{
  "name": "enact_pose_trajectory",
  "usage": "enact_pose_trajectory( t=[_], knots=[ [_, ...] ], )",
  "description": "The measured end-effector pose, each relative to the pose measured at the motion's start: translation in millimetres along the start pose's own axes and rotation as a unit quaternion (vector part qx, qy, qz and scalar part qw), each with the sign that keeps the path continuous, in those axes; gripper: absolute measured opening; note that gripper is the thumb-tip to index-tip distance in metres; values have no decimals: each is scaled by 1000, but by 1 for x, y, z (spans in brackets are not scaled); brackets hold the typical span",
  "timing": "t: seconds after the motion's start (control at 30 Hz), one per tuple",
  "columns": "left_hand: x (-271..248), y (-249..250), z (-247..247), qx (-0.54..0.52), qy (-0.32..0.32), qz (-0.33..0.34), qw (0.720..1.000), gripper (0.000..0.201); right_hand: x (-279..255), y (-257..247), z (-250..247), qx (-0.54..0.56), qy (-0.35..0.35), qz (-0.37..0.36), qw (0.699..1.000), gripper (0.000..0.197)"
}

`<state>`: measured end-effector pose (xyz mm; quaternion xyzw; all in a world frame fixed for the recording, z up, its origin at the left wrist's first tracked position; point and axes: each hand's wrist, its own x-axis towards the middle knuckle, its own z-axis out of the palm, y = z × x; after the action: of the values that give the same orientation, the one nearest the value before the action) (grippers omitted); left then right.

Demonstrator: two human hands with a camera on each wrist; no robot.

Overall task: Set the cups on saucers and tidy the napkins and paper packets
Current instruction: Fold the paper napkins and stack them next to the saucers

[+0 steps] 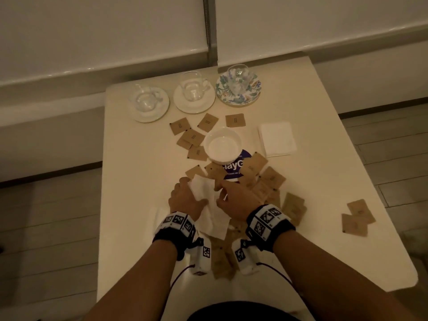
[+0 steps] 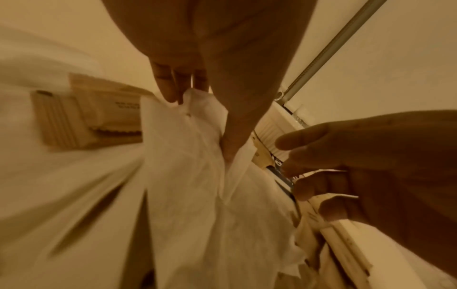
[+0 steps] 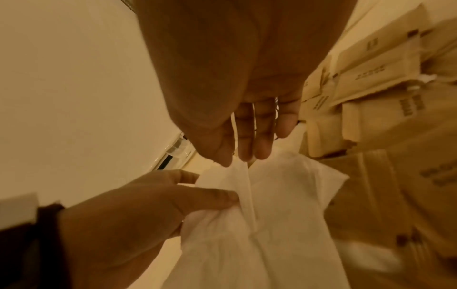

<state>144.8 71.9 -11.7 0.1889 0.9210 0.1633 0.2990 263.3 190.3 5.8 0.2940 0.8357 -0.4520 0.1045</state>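
Fingers of the left hand pinched the far left corner of a loose white napkin, thumb pressed into its crumpled middle, while the right hand nipped a raised fold at its far edge between thumb and fingertips. The napkin lay rumpled on the near middle of the table, partly over brown paper packets. It looked thin, soft and very light, likely to tear or crease if tugged, so the corners and edges seemed the best places to hold it while flattening and folding. Packets lay scattered all round, some near the right edge, light and flat enough to slide together. Beyond stood a white bowl, and to its right a neat napkin stack. Along the far edge three glass cups already sat on saucers.
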Motion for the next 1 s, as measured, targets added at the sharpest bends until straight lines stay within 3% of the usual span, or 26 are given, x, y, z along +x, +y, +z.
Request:
enact_pose_trajectory(
  t=[0.1, 0.23, 0.4, 0.5, 0.6, 0.67, 0.73, 0.87, 1.0],
  knots=[
    [-2, -6, -6, -130, 24, 30, 991, 68, -3, -8, 8, 5, 50, 23, 998, 29],
    [-9, -12, -20, -228, 26, 53, 972, 53, -10, -14, 10, 50, 83, 45, 994, 26],
    [-16, -9, -42, -282, -8, 116, 952, 37, -18, -24, 11, 91, 170, 15, 981, 28],
    [-21, -2, -54, -257, -61, 156, 952, 39, -25, -27, 5, 111, 200, 7, 974, 44],
    [-29, 3, -62, -210, -126, 206, 947, 45, -32, -27, -2, 104, 183, -25, 977, 55],
    [-34, 6, -64, -190, -164, 225, 941, 50, -35, -24, -5, 60, 168, -55, 982, 35],
    [-36, 10, -65, -171, -174, 221, 944, 54, -38, -20, -10, 36, 146, -35, 988, 10],
    [-38, 14, -60, -156, -91, 214, 960, 52, -45, -5, -19, 8, 76, 16, 997, 20],
    [-44, 22, -52, -157, -52, 213, 963, 45, -58, 7, -29, -24, 93, 4, 995, 19]
  ],
)
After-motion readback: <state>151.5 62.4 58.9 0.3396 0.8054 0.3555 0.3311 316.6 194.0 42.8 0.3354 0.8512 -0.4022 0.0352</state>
